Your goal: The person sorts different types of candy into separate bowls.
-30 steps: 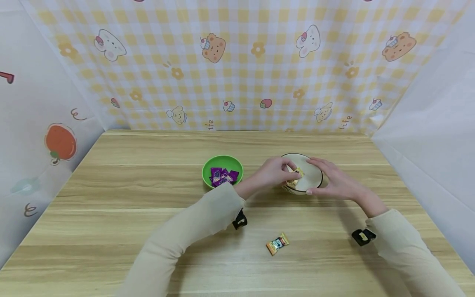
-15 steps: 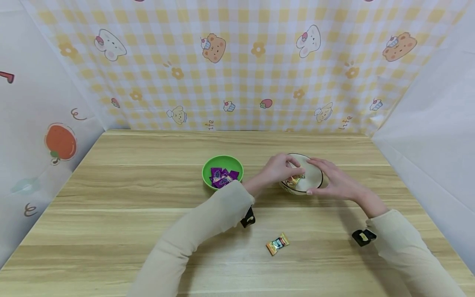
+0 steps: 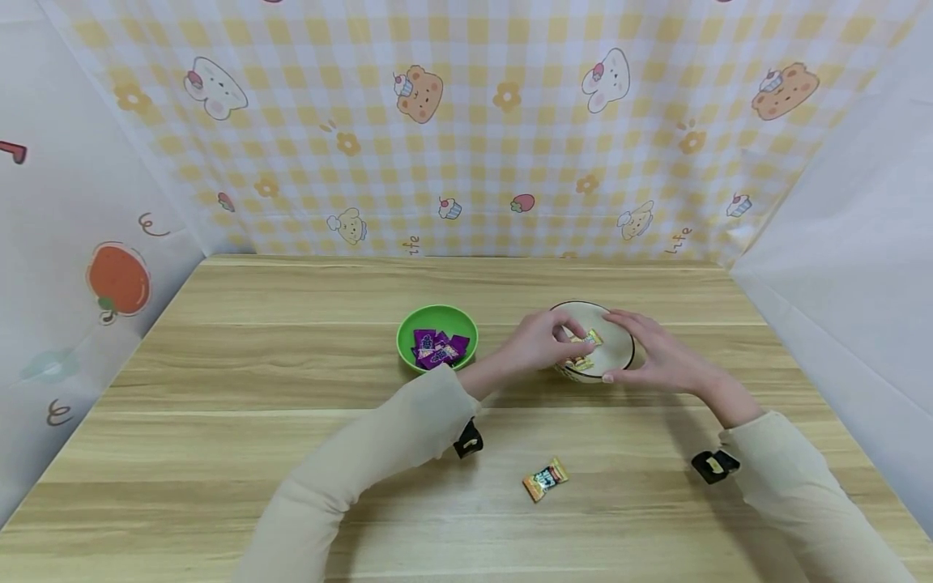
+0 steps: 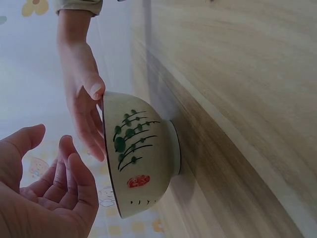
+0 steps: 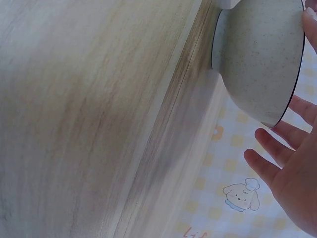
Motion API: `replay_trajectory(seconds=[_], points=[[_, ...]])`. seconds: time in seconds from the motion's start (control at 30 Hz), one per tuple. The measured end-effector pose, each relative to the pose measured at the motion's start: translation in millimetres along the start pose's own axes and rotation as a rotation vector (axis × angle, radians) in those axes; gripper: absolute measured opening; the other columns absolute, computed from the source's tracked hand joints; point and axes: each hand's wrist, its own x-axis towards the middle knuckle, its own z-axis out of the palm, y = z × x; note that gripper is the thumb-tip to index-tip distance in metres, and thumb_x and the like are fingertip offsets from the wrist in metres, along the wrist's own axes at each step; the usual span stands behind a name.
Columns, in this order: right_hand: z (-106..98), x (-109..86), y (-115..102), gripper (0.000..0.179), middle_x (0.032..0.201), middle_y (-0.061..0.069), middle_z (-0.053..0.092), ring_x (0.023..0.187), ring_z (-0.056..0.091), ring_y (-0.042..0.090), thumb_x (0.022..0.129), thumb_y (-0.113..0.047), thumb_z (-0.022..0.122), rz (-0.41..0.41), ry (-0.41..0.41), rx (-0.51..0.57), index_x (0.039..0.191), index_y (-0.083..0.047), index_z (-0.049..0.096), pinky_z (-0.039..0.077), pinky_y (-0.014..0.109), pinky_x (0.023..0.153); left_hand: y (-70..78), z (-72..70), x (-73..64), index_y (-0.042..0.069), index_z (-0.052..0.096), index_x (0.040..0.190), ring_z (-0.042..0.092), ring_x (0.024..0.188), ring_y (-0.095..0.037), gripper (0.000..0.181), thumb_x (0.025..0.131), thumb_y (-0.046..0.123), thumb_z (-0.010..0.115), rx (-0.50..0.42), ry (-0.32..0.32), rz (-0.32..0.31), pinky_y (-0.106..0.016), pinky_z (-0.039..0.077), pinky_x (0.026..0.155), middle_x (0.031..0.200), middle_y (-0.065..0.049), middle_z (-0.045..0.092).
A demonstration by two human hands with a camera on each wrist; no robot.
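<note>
A cream bowl (image 3: 615, 332) with a dark rim stands at the right; its outside shows a painted green sprig and a red mark in the left wrist view. My right hand (image 3: 666, 360) holds its right side, thumb on the near rim and fingers along the far rim. Over the bowl's left part hangs my left hand (image 3: 543, 340), fingers bent, its thumb apart from the fingertips with nothing between them in the left wrist view. Yellow-wrapped candies (image 3: 583, 363) lie in the bowl, partly hidden by this hand.
A green bowl (image 3: 437, 314) with several purple candy packets (image 3: 442, 350) stands left of the cream bowl, close behind my left forearm. One yellow-orange candy (image 3: 545, 479) lies on the wooden table (image 3: 182, 453) between the forearms. A checked cloth (image 3: 466, 154) hangs behind the table.
My left hand first shifts slightly right and away over the cream bowl, then comes back left, nearer the candies in it. The right hand and both bowls have stayed put.
</note>
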Motion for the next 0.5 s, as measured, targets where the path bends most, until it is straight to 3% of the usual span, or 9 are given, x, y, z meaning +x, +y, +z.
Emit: replay_trajectory(seconds=[0.27,0.5], points=[[0.1,0.9,0.2,0.083,0.132,0.02,0.033,0.119,0.029,0.037,0.069,-0.04,0.073,-0.02,0.018,-0.017,0.133,-0.002,0.035,0.03,0.055,0.088,-5.6,-7.5,-19.6,0.01,0.063,0.089,0.056,0.055,-0.014,0.019,0.078,0.025,0.068,0.04,-0.043,-0.007,-0.021,0.042,0.048,0.066,-0.007,0.061],[0.2,0.8,0.4,0.085,0.133,0.02,0.032,0.119,0.028,0.037,0.069,-0.041,0.073,-0.003,0.008,-0.009,0.134,-0.003,0.033,0.029,0.056,0.089,-14.6,-7.1,-33.6,0.01,0.064,0.089,0.056,0.059,-0.013,0.019,0.076,0.023,0.07,0.059,-0.088,0.034,-0.021,0.044,0.051,0.067,0.002,0.06]])
